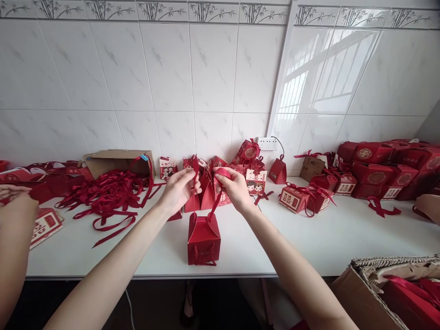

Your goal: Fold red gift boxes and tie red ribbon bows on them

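Note:
A small red gift box with a twisted cord handle on its front stands near the table's front edge. From its top a red ribbon rises in two strands. My left hand pinches one strand between thumb and fingers. In my right hand the other strand is gripped, with a loop of it over the fingers. Both hands are raised above the box, apart from each other. Behind them are several red boxes, partly covered by the hands.
Loose red ribbons spill from a cardboard box at left. Another person's hand works at the far left. Finished-looking red boxes are stacked at right. A torn carton stands front right. A power strip is on the wall.

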A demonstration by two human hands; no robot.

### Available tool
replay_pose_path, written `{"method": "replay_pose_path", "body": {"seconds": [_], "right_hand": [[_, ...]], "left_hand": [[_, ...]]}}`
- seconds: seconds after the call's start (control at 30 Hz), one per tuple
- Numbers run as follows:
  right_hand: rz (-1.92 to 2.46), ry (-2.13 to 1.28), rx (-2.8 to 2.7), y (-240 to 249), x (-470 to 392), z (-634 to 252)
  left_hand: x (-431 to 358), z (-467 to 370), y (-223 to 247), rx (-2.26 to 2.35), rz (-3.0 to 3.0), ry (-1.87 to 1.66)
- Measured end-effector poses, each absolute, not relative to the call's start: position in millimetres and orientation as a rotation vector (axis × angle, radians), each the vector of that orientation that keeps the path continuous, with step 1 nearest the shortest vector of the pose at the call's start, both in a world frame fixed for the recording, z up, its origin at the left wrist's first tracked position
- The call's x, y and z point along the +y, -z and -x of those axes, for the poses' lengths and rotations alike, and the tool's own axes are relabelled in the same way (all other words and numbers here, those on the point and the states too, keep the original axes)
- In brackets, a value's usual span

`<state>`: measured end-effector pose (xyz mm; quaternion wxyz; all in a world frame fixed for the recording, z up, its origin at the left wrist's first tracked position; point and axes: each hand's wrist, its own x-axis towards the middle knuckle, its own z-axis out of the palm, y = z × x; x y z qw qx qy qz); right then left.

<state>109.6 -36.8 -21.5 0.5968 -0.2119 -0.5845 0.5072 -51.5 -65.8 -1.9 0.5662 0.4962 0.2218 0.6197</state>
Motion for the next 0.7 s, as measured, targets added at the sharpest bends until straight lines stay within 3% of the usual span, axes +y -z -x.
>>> {"method": "replay_pose_path", "body": {"seconds": [0.27, 0.7], "right_hand": [[0.353, -1.315, -1.350, 14, -46, -126], [0.492, -1.200, -1.417, 15, -54, -132]], "left_hand": [[-72, 50, 7, 0.420, -1.101, -1.493], [-70, 23, -5, 0.516, -1.076, -1.483]]}}
